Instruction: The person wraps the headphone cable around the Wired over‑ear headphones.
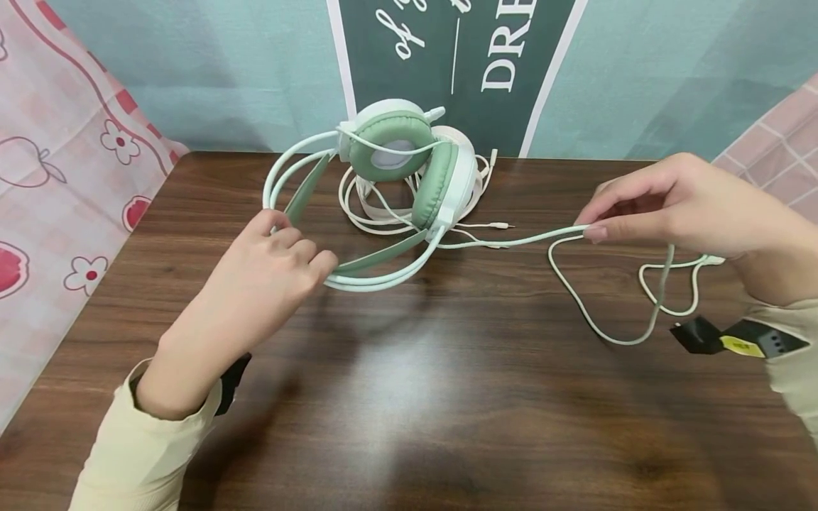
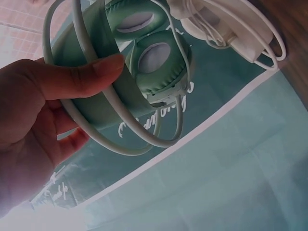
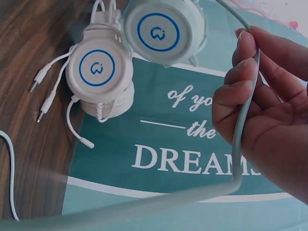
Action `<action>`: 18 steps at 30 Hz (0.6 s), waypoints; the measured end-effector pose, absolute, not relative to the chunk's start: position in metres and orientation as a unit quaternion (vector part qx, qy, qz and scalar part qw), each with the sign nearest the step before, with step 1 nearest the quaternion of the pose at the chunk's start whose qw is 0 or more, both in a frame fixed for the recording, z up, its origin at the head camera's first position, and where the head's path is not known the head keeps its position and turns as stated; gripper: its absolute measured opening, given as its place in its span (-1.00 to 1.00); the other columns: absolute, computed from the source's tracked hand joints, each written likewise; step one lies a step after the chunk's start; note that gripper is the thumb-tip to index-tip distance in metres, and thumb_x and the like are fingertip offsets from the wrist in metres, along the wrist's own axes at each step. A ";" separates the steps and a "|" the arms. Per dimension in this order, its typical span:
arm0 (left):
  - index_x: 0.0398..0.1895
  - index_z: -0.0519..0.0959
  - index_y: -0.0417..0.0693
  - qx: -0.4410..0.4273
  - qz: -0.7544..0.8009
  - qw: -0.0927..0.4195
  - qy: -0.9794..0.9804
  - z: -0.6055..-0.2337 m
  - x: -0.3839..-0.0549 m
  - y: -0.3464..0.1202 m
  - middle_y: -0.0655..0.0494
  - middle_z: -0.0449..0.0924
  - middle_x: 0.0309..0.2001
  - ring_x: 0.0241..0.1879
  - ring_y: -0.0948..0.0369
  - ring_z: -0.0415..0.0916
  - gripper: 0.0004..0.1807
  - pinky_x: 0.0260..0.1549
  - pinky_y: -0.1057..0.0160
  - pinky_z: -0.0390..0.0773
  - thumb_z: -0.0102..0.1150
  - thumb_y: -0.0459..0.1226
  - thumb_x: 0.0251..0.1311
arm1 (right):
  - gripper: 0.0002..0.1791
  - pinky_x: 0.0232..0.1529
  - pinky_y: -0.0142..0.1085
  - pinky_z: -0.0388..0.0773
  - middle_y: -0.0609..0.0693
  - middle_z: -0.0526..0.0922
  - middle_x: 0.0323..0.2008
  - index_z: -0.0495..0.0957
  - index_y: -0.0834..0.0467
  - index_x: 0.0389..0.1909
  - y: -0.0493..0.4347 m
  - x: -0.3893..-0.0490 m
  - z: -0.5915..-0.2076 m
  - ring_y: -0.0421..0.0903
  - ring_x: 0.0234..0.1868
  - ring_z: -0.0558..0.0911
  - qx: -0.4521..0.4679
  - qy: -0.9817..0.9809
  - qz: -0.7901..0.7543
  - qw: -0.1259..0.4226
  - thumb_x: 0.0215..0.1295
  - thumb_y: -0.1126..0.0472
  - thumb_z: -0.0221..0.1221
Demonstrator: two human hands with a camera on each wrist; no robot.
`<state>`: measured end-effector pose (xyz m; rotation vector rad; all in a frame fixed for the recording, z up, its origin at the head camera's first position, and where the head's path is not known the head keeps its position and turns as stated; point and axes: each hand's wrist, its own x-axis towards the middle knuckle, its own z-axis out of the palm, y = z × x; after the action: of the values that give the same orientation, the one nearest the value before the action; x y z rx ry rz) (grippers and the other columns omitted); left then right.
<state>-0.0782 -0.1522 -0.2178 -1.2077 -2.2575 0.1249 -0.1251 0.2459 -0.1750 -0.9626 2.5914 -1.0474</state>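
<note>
My left hand (image 1: 262,270) grips a pale green headset (image 1: 432,186) by its twin-tube headband, and the thumb presses the band in the left wrist view. Its padded ear cups point away from me, raised over the back of the table. My right hand (image 1: 677,206) pinches the headset's light green cable (image 1: 511,242) between thumb and fingertips, off to the right. From there the cable hangs in a loop, and its plug end (image 1: 712,260) lies near the right wrist. In the right wrist view the cable runs across the fingers (image 3: 240,77).
Behind the held headset a second, white headset (image 3: 96,72) stands against the backdrop, partly hidden in the head view. Its coiled white cord (image 1: 377,228) and two audio plugs (image 1: 501,226) lie on the brown wooden table (image 1: 409,397). Fabric curtains border the back and sides.
</note>
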 end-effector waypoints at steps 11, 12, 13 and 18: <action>-0.66 0.30 -0.12 -0.483 0.025 0.265 -0.834 -0.212 -0.069 -0.148 0.13 0.26 -0.74 -0.66 0.12 0.29 -0.73 -0.26 0.10 0.35 -0.16 -0.64 -0.06 | -0.81 -0.36 -0.45 0.41 0.15 0.64 -0.38 0.62 0.34 -0.29 0.251 -0.130 -0.171 -0.11 -0.39 0.50 -0.220 0.884 -0.412 0.033 -0.01 0.46 0.26; -0.65 0.30 -0.12 -0.488 0.021 0.262 -0.832 -0.211 -0.069 -0.147 0.13 0.26 -0.74 -0.67 0.12 0.28 -0.73 -0.25 0.10 0.35 -0.17 -0.64 -0.05 | -0.80 -0.36 -0.46 0.41 0.16 0.64 -0.38 0.62 0.35 -0.29 0.250 -0.130 -0.171 -0.11 -0.39 0.51 -0.220 0.882 -0.415 0.027 -0.01 0.47 0.26; -0.65 0.30 -0.12 -0.493 0.018 0.258 -0.831 -0.211 -0.069 -0.146 0.13 0.24 -0.75 -0.67 0.12 0.26 -0.73 -0.25 0.10 0.35 -0.17 -0.64 -0.06 | -0.79 -0.37 -0.47 0.41 0.17 0.63 -0.38 0.61 0.38 -0.28 0.249 -0.130 -0.169 -0.11 -0.40 0.50 -0.221 0.880 -0.421 0.023 -0.01 0.47 0.26; -0.64 0.31 -0.13 -0.512 0.009 0.240 -0.824 -0.210 -0.069 -0.141 0.13 0.21 -0.75 -0.67 0.11 0.23 -0.74 -0.22 0.10 0.36 -0.14 -0.65 -0.09 | -0.72 -0.36 -0.45 0.42 0.17 0.62 -0.26 0.58 0.37 -0.19 0.239 -0.123 -0.161 -0.09 -0.33 0.48 -0.157 0.880 -0.447 0.026 0.03 0.37 0.27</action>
<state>-0.0689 -0.1411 -0.2098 -1.4016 -2.2560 0.0238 -0.1232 0.2393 -0.1608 -0.4852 2.7206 -1.3825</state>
